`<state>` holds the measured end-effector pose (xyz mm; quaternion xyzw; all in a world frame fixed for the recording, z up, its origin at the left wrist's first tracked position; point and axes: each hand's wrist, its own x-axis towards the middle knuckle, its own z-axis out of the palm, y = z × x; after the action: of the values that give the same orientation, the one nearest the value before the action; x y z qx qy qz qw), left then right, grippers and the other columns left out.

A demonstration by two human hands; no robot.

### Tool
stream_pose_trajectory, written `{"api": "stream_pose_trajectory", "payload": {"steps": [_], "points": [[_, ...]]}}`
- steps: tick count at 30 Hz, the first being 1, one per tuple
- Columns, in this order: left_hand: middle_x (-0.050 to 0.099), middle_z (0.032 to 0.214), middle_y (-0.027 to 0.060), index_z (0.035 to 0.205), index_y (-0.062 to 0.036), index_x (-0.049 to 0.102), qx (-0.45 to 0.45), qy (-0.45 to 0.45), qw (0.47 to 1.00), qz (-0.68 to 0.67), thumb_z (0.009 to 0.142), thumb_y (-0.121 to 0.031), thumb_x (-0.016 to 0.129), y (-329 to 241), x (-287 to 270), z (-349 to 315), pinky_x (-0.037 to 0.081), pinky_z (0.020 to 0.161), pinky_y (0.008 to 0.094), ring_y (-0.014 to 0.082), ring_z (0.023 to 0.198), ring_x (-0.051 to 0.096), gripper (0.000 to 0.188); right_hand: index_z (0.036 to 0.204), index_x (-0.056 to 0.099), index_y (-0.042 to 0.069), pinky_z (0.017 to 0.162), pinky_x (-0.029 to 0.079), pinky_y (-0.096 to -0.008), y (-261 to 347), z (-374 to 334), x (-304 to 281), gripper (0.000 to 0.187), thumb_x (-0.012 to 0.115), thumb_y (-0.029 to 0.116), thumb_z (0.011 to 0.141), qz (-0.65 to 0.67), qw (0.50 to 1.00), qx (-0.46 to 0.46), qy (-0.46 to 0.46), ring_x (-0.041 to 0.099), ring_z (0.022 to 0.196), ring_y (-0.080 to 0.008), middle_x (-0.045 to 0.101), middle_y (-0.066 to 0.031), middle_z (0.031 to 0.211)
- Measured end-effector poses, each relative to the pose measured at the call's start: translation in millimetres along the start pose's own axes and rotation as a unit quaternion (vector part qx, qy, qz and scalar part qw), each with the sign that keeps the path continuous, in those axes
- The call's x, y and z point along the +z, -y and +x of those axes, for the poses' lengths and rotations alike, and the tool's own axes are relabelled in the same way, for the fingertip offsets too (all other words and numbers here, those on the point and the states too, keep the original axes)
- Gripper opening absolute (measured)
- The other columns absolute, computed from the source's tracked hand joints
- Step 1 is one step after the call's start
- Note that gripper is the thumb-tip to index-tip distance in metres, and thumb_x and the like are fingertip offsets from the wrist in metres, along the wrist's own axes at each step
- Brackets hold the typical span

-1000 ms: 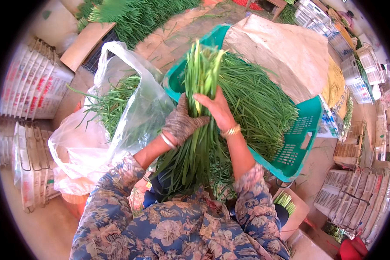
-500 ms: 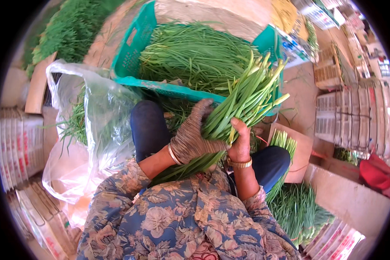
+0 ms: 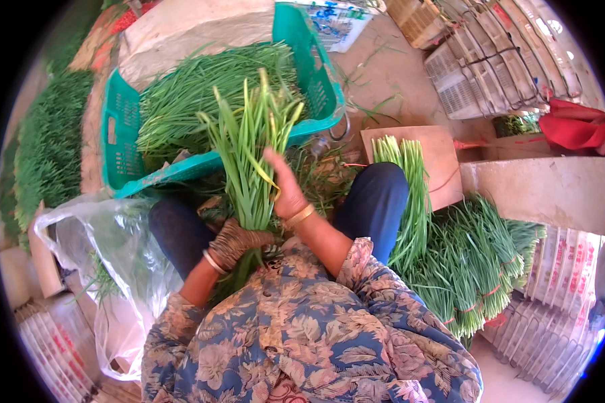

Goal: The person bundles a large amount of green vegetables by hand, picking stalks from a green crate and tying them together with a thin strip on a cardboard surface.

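A bunch of garlic chives (image 3: pixel 247 154), green with some yellowed leaves, stands upright in front of my body. My left hand (image 3: pixel 238 242), in a brown striped glove, is closed round its lower part, near my lap. My bare right hand (image 3: pixel 288 191) is against the bunch's right side, fingers stretched upward, touching the leaves; a bent yellow leaf (image 3: pixel 263 173) lies by its palm. Part of that hand's fingers may be hidden by the leaves. Just beyond the bunch, a green plastic crate (image 3: pixel 117 158) holds a heap of loose chives (image 3: pixel 195 94).
A clear plastic bag (image 3: pixel 138 235) lies at my left knee with scraps in it. Right of my right knee are trimmed chives (image 3: pixel 407 195) by a cardboard sheet (image 3: pixel 444 168), and several tied bundles (image 3: pixel 464 269). Stacked white crates (image 3: pixel 497 67) stand at the far right.
My view has turned to the right. The bunch went from slanting right to upright. My left hand now grips it lower down, and my right hand has loosened from its grip and lies along its side.
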<state>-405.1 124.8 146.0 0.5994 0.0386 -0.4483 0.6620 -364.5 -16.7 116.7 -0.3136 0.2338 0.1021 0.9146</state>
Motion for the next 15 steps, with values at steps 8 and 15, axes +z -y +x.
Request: {"api": "stream_pose_trajectory", "payload": {"steps": [8, 15], "points": [[0.060, 0.098, 0.0058, 0.110, -0.0015, 0.049, -0.018, -0.103, 0.954, 0.280, 0.061, -0.005, 0.073, -41, -39, -75, 0.043, 0.081, 0.0274, 0.0120, 0.087, 0.053, 0.055, 0.114, 0.046, 0.006, 0.094, 0.033, -0.0386, 41, 22, -30, 0.069, 0.056, 0.058, 0.069, 0.248, 0.962, 0.055, 0.103, 0.046, 0.104, -0.0263, 0.051, -0.0105, 0.110], [0.061, 0.098, 0.0072, 0.115, -0.0025, 0.047, -0.063, -0.111, 0.930, 0.344, 0.063, -0.006, 0.071, -11, -55, -123, 0.044, 0.081, 0.0258, 0.0116, 0.088, 0.055, 0.057, 0.087, 0.052, 0.008, 0.064, 0.046, -0.0297, 11, 44, -42, 0.014, 0.048, 0.021, 0.085, 0.192, 0.980, 0.002, -0.051, 0.052, 0.066, -0.0160, 0.053, -0.0001, 0.073]]}}
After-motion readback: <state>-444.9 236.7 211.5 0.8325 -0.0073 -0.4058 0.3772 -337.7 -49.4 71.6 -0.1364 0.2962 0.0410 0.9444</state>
